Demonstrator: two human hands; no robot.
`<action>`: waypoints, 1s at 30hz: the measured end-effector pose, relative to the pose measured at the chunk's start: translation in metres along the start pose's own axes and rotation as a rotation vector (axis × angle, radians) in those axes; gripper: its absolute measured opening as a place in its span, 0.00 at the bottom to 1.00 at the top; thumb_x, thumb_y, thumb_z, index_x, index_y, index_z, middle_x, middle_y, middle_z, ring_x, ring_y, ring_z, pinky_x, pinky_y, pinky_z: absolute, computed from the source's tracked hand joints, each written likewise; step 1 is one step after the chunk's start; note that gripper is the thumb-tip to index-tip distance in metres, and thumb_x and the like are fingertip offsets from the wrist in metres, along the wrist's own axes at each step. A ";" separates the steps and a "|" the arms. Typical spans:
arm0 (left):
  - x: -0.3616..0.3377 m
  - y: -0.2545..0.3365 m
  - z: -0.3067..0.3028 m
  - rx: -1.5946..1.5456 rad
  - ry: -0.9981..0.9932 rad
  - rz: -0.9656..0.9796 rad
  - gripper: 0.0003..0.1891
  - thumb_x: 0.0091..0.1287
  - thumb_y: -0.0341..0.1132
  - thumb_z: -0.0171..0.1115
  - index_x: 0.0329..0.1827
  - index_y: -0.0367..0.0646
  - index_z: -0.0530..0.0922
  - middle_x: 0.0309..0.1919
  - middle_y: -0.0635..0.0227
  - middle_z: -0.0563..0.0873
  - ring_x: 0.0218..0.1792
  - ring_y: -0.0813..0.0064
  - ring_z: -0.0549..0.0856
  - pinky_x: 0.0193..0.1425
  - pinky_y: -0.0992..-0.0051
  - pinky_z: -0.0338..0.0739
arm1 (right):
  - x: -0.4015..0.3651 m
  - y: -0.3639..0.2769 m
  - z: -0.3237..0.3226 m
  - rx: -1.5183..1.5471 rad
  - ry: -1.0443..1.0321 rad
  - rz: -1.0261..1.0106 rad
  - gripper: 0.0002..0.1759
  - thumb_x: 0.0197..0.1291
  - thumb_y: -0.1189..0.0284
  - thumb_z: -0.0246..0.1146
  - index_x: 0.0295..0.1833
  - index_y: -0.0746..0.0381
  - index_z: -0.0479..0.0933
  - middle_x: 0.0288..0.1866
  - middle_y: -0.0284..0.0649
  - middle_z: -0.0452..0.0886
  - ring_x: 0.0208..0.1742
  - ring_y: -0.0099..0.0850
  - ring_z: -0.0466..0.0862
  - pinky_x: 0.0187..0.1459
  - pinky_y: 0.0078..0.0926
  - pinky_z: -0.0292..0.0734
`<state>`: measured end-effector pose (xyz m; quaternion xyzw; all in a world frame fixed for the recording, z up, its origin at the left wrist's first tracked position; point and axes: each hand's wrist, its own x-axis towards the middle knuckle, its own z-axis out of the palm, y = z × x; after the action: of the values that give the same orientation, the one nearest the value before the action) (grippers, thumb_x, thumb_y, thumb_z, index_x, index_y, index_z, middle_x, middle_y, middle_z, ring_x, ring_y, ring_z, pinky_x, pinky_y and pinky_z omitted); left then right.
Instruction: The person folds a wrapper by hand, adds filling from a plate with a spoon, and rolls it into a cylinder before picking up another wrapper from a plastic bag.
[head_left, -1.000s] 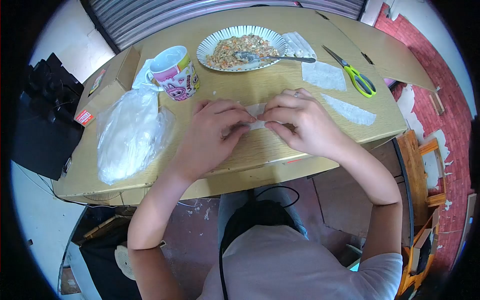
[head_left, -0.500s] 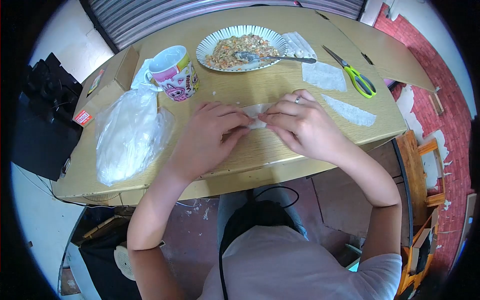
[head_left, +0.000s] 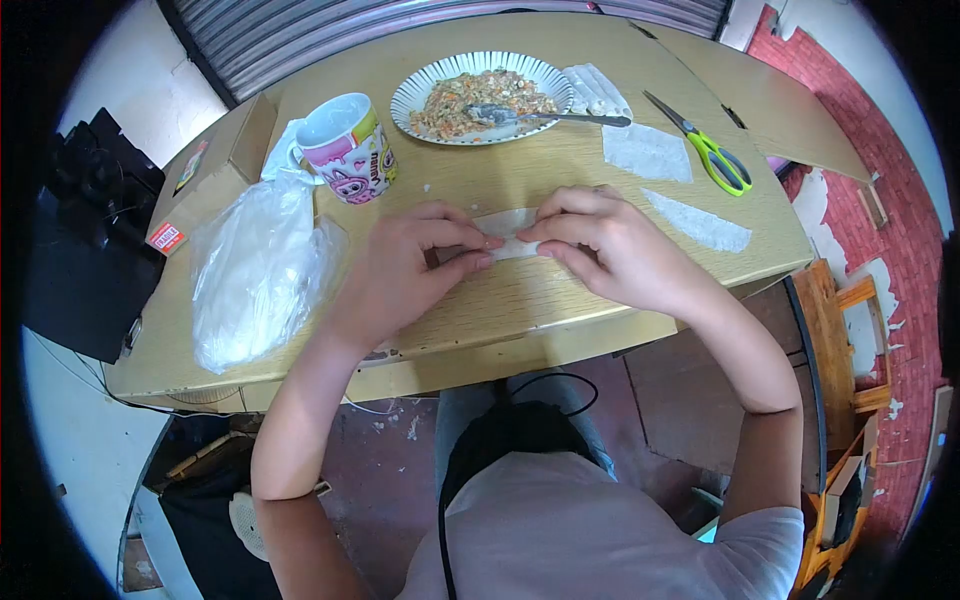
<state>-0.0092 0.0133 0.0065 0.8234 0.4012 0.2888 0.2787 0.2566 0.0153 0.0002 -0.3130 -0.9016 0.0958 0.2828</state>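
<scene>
Between my hands a white wrapper (head_left: pixel 512 248) lies near the table's front edge, its near part folded into a narrow roll. My left hand (head_left: pixel 425 260) pinches the roll's left end with thumb and fingers. The right end is pinched by my right hand (head_left: pixel 600 240). Beyond them stands a fluted white plate (head_left: pixel 404 112) of chopped filling (head_left: pixel 470 98), with a spoon (head_left: pixel 540 116) resting in it. Several white rolls (head_left: pixel 598 90) lie beside the plate. Two cut wrapper pieces (head_left: pixel 648 153) (head_left: pixel 700 220) are to the right, near green-handled scissors (head_left: pixel 722 167).
A patterned mug (head_left: pixel 350 160) stands left of the plate. Further left are a clear plastic bag (head_left: pixel 250 270) with white contents and a cardboard box (head_left: pixel 225 150). The table's front edge (head_left: pixel 480 345) runs below my wrists.
My left fingers have shifted slightly and straightened along the roll. My right fingers have moved a little over the wrapper, showing more of its folded near part.
</scene>
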 end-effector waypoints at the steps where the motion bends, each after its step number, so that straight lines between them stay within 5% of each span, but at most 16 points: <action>1: 0.000 -0.003 0.000 0.010 0.005 0.009 0.10 0.68 0.32 0.74 0.51 0.44 0.92 0.43 0.65 0.90 0.45 0.72 0.88 0.52 0.72 0.81 | -0.001 -0.001 0.000 -0.024 0.007 -0.014 0.11 0.64 0.75 0.71 0.51 0.60 0.89 0.47 0.38 0.87 0.50 0.36 0.86 0.56 0.35 0.75; 6: 0.000 -0.008 -0.006 -0.025 -0.040 -0.052 0.11 0.68 0.32 0.74 0.52 0.44 0.92 0.47 0.65 0.88 0.51 0.72 0.86 0.58 0.73 0.80 | -0.001 -0.002 -0.002 -0.029 -0.013 -0.007 0.11 0.64 0.75 0.71 0.52 0.60 0.88 0.48 0.39 0.86 0.50 0.38 0.85 0.59 0.37 0.75; 11: -0.008 0.007 0.000 0.264 0.169 0.230 0.13 0.68 0.31 0.73 0.55 0.45 0.90 0.52 0.63 0.88 0.55 0.62 0.86 0.63 0.64 0.79 | 0.002 0.001 -0.002 -0.010 -0.003 -0.059 0.09 0.65 0.77 0.70 0.50 0.62 0.88 0.48 0.41 0.85 0.50 0.41 0.85 0.56 0.39 0.78; 14: -0.012 0.015 0.015 0.319 0.089 0.295 0.13 0.67 0.29 0.71 0.54 0.44 0.88 0.53 0.62 0.88 0.55 0.57 0.86 0.63 0.60 0.80 | 0.007 0.006 -0.004 0.021 -0.038 -0.078 0.08 0.65 0.78 0.69 0.49 0.64 0.87 0.47 0.43 0.85 0.49 0.44 0.85 0.53 0.40 0.80; 21: -0.010 0.011 0.026 0.381 0.165 0.251 0.10 0.70 0.28 0.67 0.52 0.41 0.88 0.49 0.60 0.90 0.52 0.54 0.87 0.60 0.58 0.81 | 0.012 0.003 -0.008 0.113 -0.107 0.067 0.09 0.67 0.78 0.67 0.50 0.66 0.87 0.45 0.45 0.83 0.47 0.44 0.85 0.50 0.38 0.80; 24: -0.008 0.009 0.025 0.384 0.190 0.221 0.09 0.71 0.28 0.66 0.52 0.40 0.88 0.48 0.58 0.90 0.51 0.53 0.87 0.58 0.58 0.82 | 0.013 0.005 -0.004 0.078 -0.049 0.057 0.08 0.67 0.77 0.65 0.47 0.67 0.87 0.45 0.48 0.84 0.50 0.49 0.85 0.56 0.45 0.79; 26: -0.007 0.008 0.024 0.343 0.180 0.209 0.09 0.71 0.28 0.66 0.52 0.39 0.88 0.48 0.57 0.90 0.51 0.52 0.87 0.58 0.58 0.81 | 0.012 0.006 -0.001 0.171 -0.017 0.129 0.10 0.66 0.78 0.67 0.51 0.65 0.87 0.44 0.44 0.82 0.47 0.43 0.85 0.47 0.37 0.79; 30: -0.004 0.009 0.021 0.271 0.158 0.162 0.10 0.71 0.27 0.66 0.52 0.39 0.88 0.48 0.57 0.90 0.50 0.52 0.87 0.57 0.59 0.81 | 0.009 -0.001 -0.002 0.073 0.056 0.113 0.10 0.65 0.78 0.68 0.51 0.63 0.88 0.44 0.42 0.84 0.48 0.42 0.85 0.53 0.37 0.78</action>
<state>0.0084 0.0004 -0.0026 0.8578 0.3897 0.3173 0.1085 0.2517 0.0199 0.0063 -0.3557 -0.8701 0.1357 0.3130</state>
